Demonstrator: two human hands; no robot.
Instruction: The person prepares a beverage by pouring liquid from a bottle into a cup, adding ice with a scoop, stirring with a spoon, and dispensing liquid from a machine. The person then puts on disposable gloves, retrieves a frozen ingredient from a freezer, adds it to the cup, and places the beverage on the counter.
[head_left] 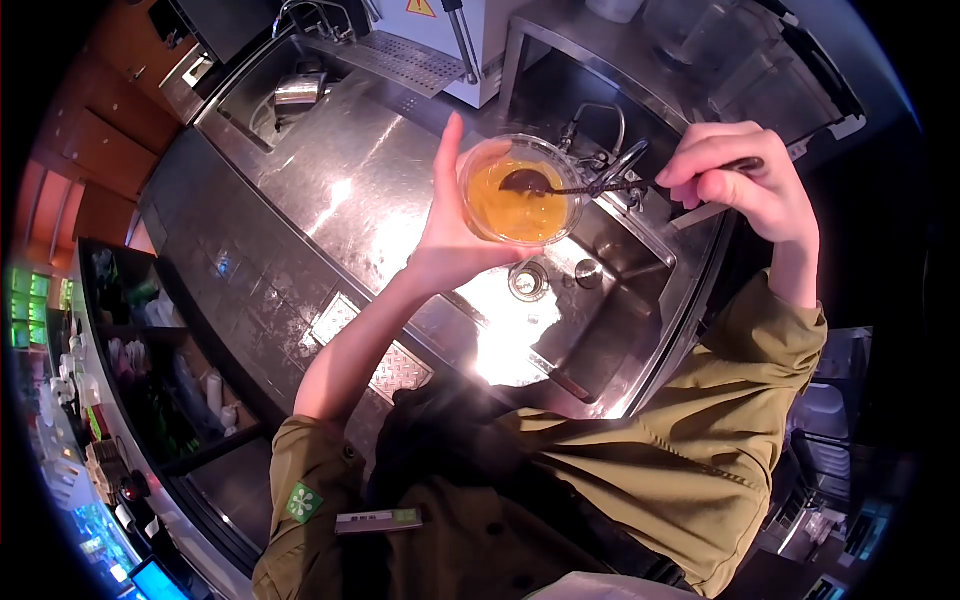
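My left hand (455, 225) is wrapped round a clear round cup (520, 232) that holds an orange-yellow filling. A long-handled dark spoon (610, 187) runs from the cup to my right hand (735, 180), which grips the end of its handle. The spoon's bowl rests in the filling, near the middle of the cup. Both hands are raised above the steel counter and the sink.
Below the cup is a steel sink (620, 330) with a drain, and a faucet (600, 125) stands behind it. A metal pitcher (298, 90) sits in the far left basin. Shelves with supplies (150, 350) stand at left, a white machine (425, 35) at the back.
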